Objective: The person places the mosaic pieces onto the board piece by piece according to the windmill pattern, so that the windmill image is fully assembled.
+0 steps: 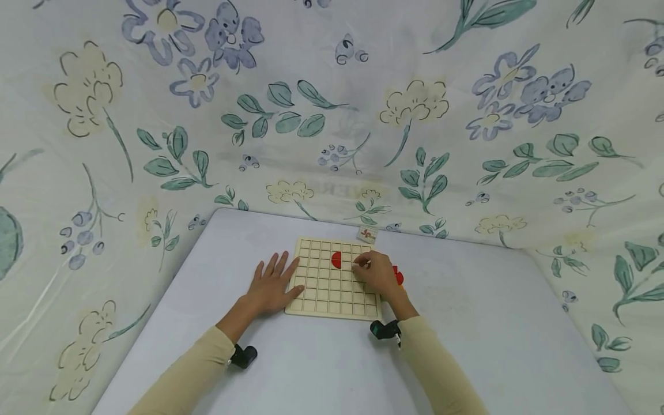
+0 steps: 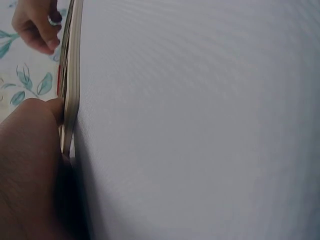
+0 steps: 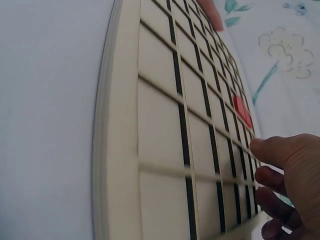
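A pale wooden board (image 1: 332,308) with a raised grid of square cells lies on the white table. Red pieces (image 1: 336,260) with a rounded left outline sit in cells toward its far side. My left hand (image 1: 272,288) is spread flat at the board's left edge, thumb and fingertips touching it. Over the right part of the grid is my right hand (image 1: 377,272), its fingers loosely bent. In the right wrist view the thumb (image 3: 272,150) stands apart from the bent fingers, and no piece shows between them.
Behind the board lies a small card (image 1: 368,234) with a red pattern. More red pieces (image 1: 398,276) and an orange one lie just right of the board, partly hidden by the right hand. A floral-print sheet (image 1: 332,127) rises behind the table (image 1: 321,357).
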Demonstrator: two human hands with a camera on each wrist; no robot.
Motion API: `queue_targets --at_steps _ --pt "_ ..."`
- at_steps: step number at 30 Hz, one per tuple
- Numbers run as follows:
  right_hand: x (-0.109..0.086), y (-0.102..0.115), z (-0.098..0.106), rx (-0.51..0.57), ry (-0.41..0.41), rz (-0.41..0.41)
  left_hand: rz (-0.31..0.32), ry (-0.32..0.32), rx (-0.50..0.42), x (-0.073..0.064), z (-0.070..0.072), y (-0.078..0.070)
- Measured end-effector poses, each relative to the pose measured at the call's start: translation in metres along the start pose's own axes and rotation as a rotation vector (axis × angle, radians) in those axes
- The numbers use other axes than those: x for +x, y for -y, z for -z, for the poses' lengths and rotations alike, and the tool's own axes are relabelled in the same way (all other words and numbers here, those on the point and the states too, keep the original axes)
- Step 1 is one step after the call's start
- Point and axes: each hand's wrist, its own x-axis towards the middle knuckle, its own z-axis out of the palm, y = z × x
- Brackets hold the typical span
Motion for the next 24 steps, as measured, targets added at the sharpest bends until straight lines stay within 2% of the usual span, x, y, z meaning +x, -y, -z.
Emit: queue_targets --at_steps 8,19,24 --pt "-0.012 -0.021 0.021 -0.048 0.017 -0.124 -0.001 0.000 -0.004 0.000 -0.002 0.001" --pt "-0.022 -0.042 0.041 -0.200 0.049 -0.283 0.004 0.008 -0.002 -0.001 0.000 0.000" --pt "-0.025 -0.046 0.047 -0.227 0.069 -0.307 0.003 0.006 -0.006 -0.001 0.000 0.000"
